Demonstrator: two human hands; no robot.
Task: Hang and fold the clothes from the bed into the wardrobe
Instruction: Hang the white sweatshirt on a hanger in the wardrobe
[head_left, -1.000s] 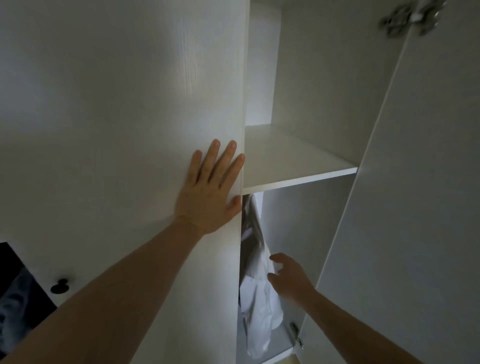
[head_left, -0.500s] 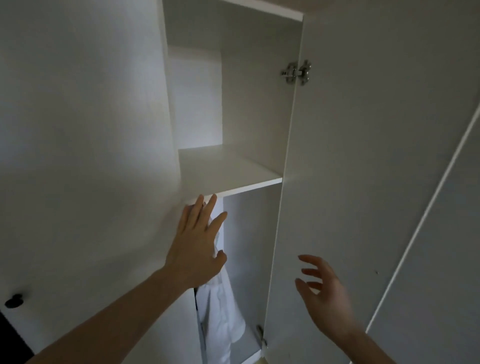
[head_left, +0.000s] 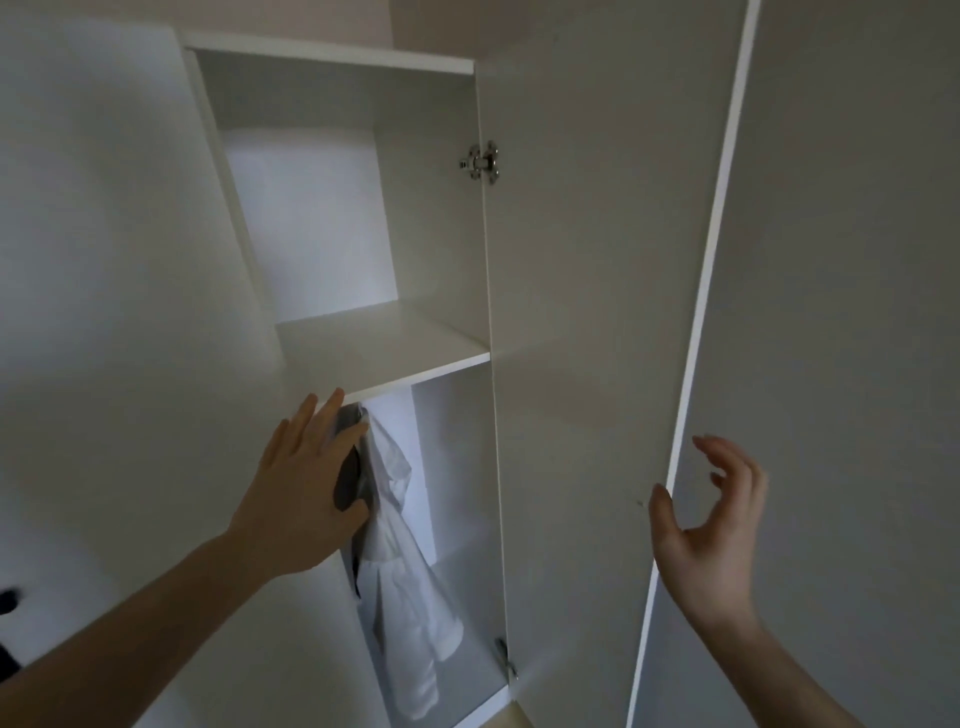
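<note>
Head view | your left hand (head_left: 306, 483) lies flat on the left door (head_left: 130, 312), fingers straight and together | white shirt (head_left: 402, 561) hangs at its 3 o'clock, long axis vertical, under the shelf (head_left: 384, 353) | right hand (head_left: 711, 525) spread, empty, beside the open door's edge (head_left: 696, 364), farther off

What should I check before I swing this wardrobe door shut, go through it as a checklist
1. White garment hanging inside the opening: ok.
2. Grey garment behind the left door's edge: cannot tell, left hand covers it.
3. Left hand off the closing gap: not ok, it lies at the left door's edge.
4. Right hand gripping the open door: not ok, open beside its edge.
5. Shelf overhang: ok, nothing sticks out.
</note>
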